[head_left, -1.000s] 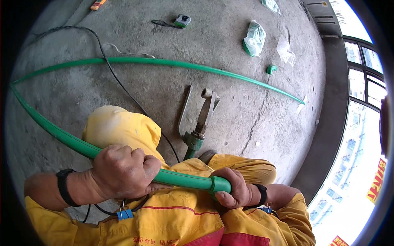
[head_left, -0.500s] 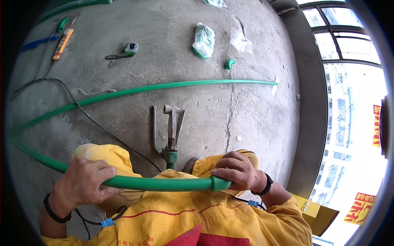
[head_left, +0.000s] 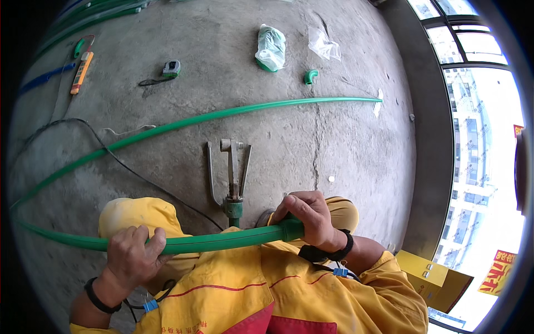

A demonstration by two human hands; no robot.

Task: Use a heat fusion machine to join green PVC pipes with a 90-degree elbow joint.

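Note:
Across my lap runs a bent green pipe (head_left: 211, 242) with a fitting (head_left: 292, 228) on its right end. My left hand (head_left: 136, 250) grips the pipe, fingers closed over it. My right hand (head_left: 308, 217) is closed round the fitting, thumb on top. Beyond my knees, a metal tool (head_left: 233, 172) with a green body and narrow prongs stands close in front of me. A long green pipe length (head_left: 217, 116) curves across the concrete floor behind it.
On the floor (head_left: 367, 156) lie an elbow fitting (head_left: 310, 77), bagged green items (head_left: 271, 47), a tape measure (head_left: 171, 69), orange tool (head_left: 82, 72), blue item (head_left: 47, 78), black cable (head_left: 133, 170) and more pipes (head_left: 94, 25). A yellow box (head_left: 423, 273) stands right, beside the window (head_left: 473, 167).
My view has swung toward the scene's right, showing the box and more floor items. My right hand has risen slightly and turned, lifting the fitting end; my left hand has shifted along with the pipe.

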